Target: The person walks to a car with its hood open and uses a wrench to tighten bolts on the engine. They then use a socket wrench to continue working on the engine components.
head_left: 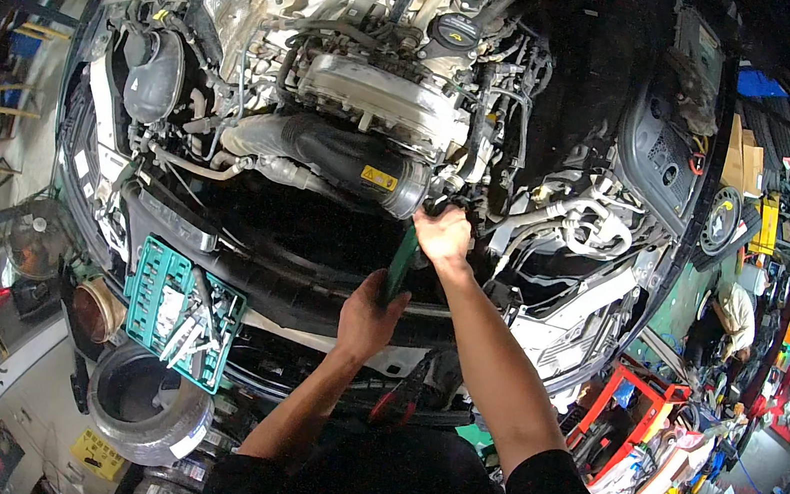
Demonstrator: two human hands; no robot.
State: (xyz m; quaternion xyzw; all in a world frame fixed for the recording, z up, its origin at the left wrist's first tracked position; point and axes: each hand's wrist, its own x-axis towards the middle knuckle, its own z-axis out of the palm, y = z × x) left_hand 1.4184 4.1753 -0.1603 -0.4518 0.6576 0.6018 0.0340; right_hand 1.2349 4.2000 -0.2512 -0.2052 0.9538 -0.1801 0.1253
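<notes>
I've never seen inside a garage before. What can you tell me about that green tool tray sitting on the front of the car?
The green tool tray is a flat, rectangular case that looks like moulded plastic, with rows of small slots. Several silvery metal tools and bits lie loose across it. It rests tilted on the car's front edge, left of the person's left hand, which does not touch it. A coil of grey hose sits just below.
</notes>
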